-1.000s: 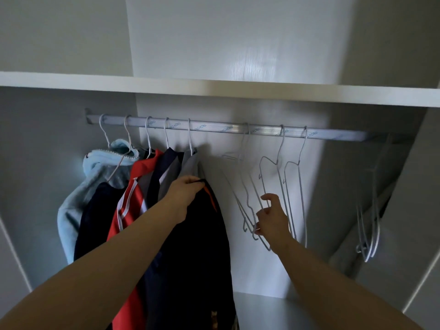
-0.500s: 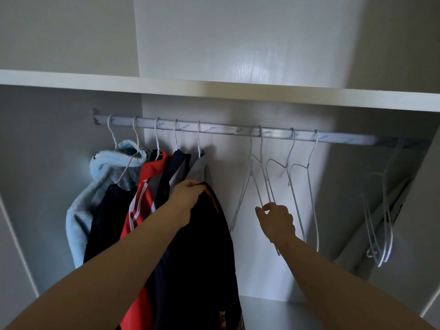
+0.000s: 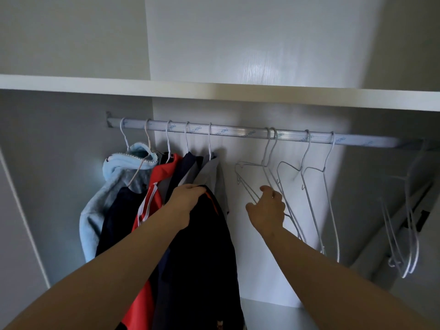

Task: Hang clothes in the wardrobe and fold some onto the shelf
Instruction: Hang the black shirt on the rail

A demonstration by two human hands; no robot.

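Across the top, white shelf (image 3: 214,91), both ends cut off by the frame. Beneath it, rail (image 3: 238,133), right end lost in shadow. Packed close at its left: light-blue hoodie (image 3: 114,177), red top (image 3: 164,170), grey top (image 3: 209,172). In front of them, dark garment (image 3: 202,246), hem out of view, bunched at its top in left hand (image 3: 188,198), fingers clamped over the fabric. Far right, blurred hangers (image 3: 409,234), number unclear. Mid-rail, bare hangers (image 3: 306,189). Right hand (image 3: 266,210) curled on leftmost hanger (image 3: 250,163), contact partly hidden behind the knuckles. Now turned broadside; edge-on half a second ago.
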